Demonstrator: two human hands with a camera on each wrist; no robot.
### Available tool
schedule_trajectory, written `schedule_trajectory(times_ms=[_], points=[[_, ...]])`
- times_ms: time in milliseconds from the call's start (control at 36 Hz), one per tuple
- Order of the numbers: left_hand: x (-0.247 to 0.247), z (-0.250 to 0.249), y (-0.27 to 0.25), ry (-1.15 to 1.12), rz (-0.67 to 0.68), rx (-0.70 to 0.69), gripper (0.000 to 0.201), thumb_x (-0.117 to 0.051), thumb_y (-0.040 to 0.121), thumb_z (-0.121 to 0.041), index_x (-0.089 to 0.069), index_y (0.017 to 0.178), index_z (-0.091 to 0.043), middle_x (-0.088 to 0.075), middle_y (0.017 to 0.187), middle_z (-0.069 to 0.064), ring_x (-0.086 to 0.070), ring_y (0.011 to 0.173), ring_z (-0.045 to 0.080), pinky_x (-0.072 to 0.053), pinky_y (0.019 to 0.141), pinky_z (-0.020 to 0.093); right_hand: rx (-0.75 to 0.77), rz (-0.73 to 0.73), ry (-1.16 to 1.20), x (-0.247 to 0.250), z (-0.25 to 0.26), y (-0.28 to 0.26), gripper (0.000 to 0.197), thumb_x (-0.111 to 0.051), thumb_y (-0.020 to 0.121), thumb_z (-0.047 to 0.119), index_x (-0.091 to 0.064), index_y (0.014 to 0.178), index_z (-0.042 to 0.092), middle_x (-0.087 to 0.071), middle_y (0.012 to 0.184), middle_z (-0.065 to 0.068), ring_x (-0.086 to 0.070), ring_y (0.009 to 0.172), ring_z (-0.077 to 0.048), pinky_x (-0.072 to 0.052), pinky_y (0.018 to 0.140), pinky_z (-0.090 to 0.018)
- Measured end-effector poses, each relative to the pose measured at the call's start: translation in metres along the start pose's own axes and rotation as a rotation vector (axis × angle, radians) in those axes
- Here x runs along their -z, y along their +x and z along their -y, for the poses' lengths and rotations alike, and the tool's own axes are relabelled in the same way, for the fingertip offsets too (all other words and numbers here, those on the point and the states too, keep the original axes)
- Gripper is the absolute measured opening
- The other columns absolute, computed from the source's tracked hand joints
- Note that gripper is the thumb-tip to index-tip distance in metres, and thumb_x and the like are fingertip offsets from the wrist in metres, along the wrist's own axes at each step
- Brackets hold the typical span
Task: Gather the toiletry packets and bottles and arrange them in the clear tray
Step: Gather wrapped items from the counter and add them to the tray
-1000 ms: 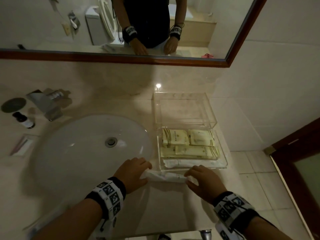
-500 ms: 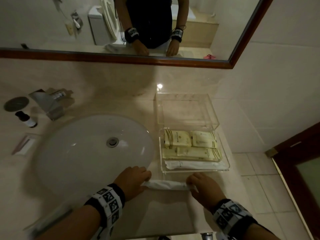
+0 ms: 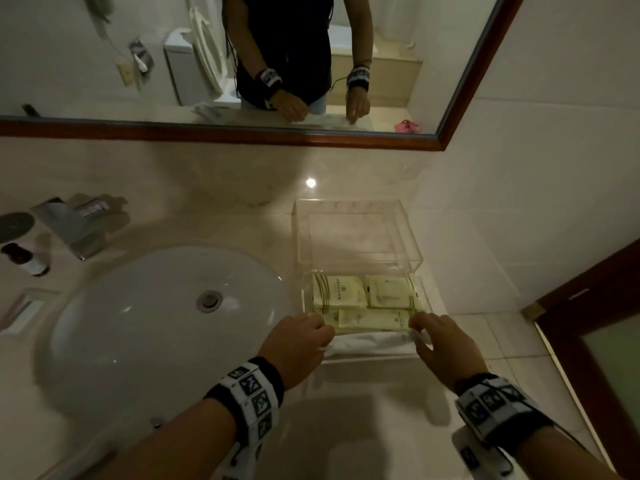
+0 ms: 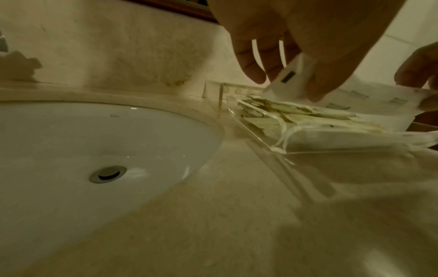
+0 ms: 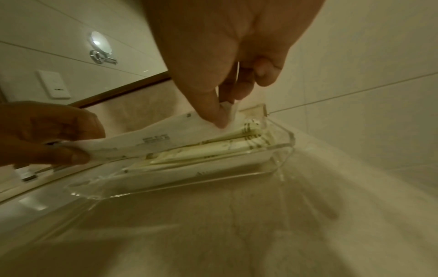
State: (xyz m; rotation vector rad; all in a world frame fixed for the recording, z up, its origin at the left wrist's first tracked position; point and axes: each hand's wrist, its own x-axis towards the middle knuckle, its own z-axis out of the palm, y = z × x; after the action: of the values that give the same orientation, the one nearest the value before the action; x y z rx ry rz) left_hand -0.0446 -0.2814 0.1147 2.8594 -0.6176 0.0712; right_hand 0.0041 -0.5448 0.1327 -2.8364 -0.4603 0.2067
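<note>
A long white packet [image 3: 372,342] [image 5: 151,139] [image 4: 350,97] hangs just above the front part of the clear tray [image 3: 420,296] [image 5: 282,150] [image 4: 260,142]. My left hand [image 3: 298,341] [image 4: 291,61] pinches its left end and my right hand [image 3: 440,341] [image 5: 220,90] pinches its right end. Several cream packets with green stripes [image 3: 339,294] [image 5: 208,148] lie in the tray, with another white packet beneath near the front wall. A small dark bottle [image 3: 26,259] and a flat packet [image 3: 20,311] lie left of the sink.
The white sink bowl [image 3: 166,327] fills the counter to the left of the tray, with a chrome faucet [image 3: 72,226] behind it. A clear raised shelf [image 3: 356,237] stands behind the tray against the wall. The counter's front edge is close below my wrists.
Both hands lifted the white packet from the counter in front of the tray and carried it forward over the tray's front edge.
</note>
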Motion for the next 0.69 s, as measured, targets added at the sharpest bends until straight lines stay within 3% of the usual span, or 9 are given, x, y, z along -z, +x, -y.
schedule_trajectory(times_ms=[167,250,306,389,583,639,694], points=[[-0.018,-0.005,0.005,0.059,0.065,-0.017,0.030,-0.077,0.050,-0.024,-0.050,0.063,-0.028,-0.052,0.059,-0.011,-0.047,0.045,0.010,-0.024,0.047,0.018,-0.055,0.090,-0.030,-0.005,-0.010,0.005,0.014,-0.052,0.087,0.019,-0.053,0.099,0.025,-0.058,0.104,0.005,-0.051,0.097,-0.017,-0.044,0.073,-0.027],[-0.022,-0.005,0.001,0.025,0.078,-0.017,0.004,-0.052,0.066,-0.030,-0.054,0.064,-0.029,-0.055,0.059,-0.012,-0.050,0.045,0.009,-0.030,0.044,0.017,-0.042,0.121,-0.001,-0.010,-0.013,0.002,0.012,-0.055,0.083,0.021,-0.055,0.094,0.024,-0.055,0.098,0.007,-0.052,0.095,-0.015,-0.042,0.072,-0.023],[-0.028,-0.004,0.000,-0.008,0.080,-0.018,0.020,-0.039,0.070,-0.031,-0.058,0.063,-0.030,-0.057,0.060,-0.012,-0.052,0.045,0.008,-0.037,0.042,0.016,-0.033,0.100,0.027,-0.013,-0.014,-0.001,0.008,-0.057,0.084,0.024,-0.058,0.092,0.023,-0.050,0.091,0.010,-0.051,0.088,-0.012,-0.043,0.072,-0.023],[-0.031,-0.002,-0.001,-0.014,0.075,-0.019,0.028,-0.038,0.075,-0.032,-0.063,0.063,-0.030,-0.060,0.061,-0.012,-0.054,0.044,0.007,-0.041,0.043,0.016,-0.029,0.048,0.066,-0.018,-0.017,0.000,0.006,-0.058,0.085,0.022,-0.063,0.088,0.021,-0.048,0.085,0.010,-0.047,0.078,-0.010,-0.041,0.067,-0.023],[-0.027,-0.002,0.005,0.093,0.207,-0.008,0.034,-0.036,0.074,-0.032,-0.065,0.056,-0.028,-0.062,0.061,-0.013,-0.054,0.043,0.007,-0.040,0.046,0.017,-0.082,0.082,0.043,-0.022,-0.014,0.008,0.014,-0.054,0.089,0.020,-0.066,0.095,0.016,-0.060,0.098,-0.004,-0.059,0.086,-0.021,-0.047,0.073,-0.031],[-0.025,-0.004,0.007,0.101,0.223,0.000,0.034,-0.037,0.082,-0.026,-0.069,0.068,-0.025,-0.066,0.074,-0.008,-0.062,0.056,0.014,-0.043,0.057,0.023,-0.099,0.086,0.043,-0.022,-0.012,0.008,0.015,-0.054,0.089,0.020,-0.066,0.096,0.016,-0.060,0.099,-0.005,-0.059,0.087,-0.022,-0.047,0.074,-0.031],[-0.023,-0.007,0.007,0.088,0.271,0.024,0.033,-0.036,0.094,-0.023,-0.068,0.094,-0.017,-0.063,0.099,0.001,-0.062,0.083,0.025,-0.041,0.076,0.033,-0.110,0.094,0.036,-0.021,-0.010,0.008,0.015,-0.054,0.089,0.020,-0.067,0.095,0.015,-0.060,0.100,-0.005,-0.059,0.087,-0.022,-0.048,0.075,-0.031]])
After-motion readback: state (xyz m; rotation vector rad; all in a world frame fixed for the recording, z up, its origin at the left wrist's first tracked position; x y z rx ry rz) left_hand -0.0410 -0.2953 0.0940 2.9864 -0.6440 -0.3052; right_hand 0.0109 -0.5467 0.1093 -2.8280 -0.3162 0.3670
